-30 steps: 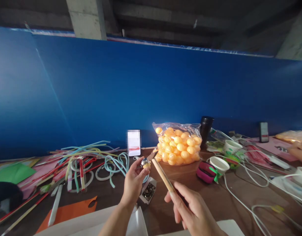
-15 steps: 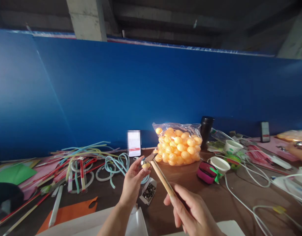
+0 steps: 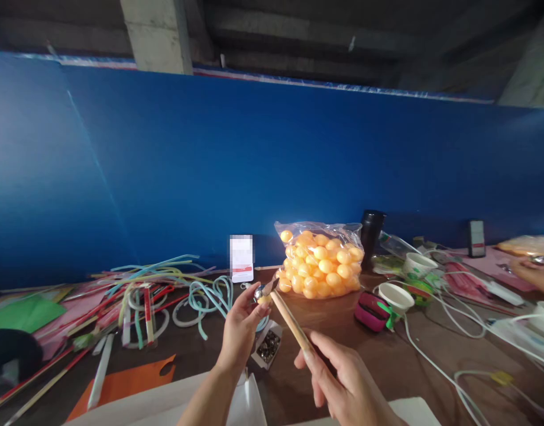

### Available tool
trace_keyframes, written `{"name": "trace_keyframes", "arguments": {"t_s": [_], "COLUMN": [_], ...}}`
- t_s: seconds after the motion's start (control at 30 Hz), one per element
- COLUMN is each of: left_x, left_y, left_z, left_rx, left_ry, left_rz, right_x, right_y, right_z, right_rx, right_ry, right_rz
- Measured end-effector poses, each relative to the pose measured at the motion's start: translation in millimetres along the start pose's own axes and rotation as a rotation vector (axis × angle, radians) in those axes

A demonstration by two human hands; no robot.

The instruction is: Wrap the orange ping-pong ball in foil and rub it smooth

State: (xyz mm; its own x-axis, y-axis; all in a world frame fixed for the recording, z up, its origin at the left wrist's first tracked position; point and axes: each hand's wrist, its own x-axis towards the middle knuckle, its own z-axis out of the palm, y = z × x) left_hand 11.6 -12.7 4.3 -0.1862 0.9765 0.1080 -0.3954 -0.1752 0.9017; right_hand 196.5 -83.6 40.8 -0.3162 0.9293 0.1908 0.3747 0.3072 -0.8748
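Pinching a small ball (image 3: 263, 297), part shiny metal and part yellow, the left hand (image 3: 240, 331) has its thumb and fingers drawn in to the ball's width, with the thumb on the near side. That grip seems meant to steady the ball while leaving its right side exposed to the hammer (image 3: 293, 322). The right hand (image 3: 343, 378) has its fingers curled closed around the near end of the wooden handle, likely to leave length for a light swing. The hammer's head is at the ball; whether they touch, I cannot tell. A box of small metal pieces (image 3: 268, 346) sits on the table (image 3: 400, 367) just below the ball, probably for easy reach. Farther off stand a bag of yellow balls (image 3: 323, 265) and, to its left, an upright phone (image 3: 242, 259).
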Motion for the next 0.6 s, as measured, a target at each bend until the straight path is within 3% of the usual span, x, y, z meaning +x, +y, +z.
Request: {"name": "trace_keyframes", "arguments": {"t_s": [0.6], "left_x": [2.0], "left_y": [-4.8], "left_z": [-1.7], "left_rx": [0.039], "left_ry": [0.017], "left_rz": [-0.001], "right_x": [0.2], "right_y": [1.2], "right_z": [-0.2], "right_rx": [0.005], "right_ry": [0.005], "right_rz": [0.03]}}
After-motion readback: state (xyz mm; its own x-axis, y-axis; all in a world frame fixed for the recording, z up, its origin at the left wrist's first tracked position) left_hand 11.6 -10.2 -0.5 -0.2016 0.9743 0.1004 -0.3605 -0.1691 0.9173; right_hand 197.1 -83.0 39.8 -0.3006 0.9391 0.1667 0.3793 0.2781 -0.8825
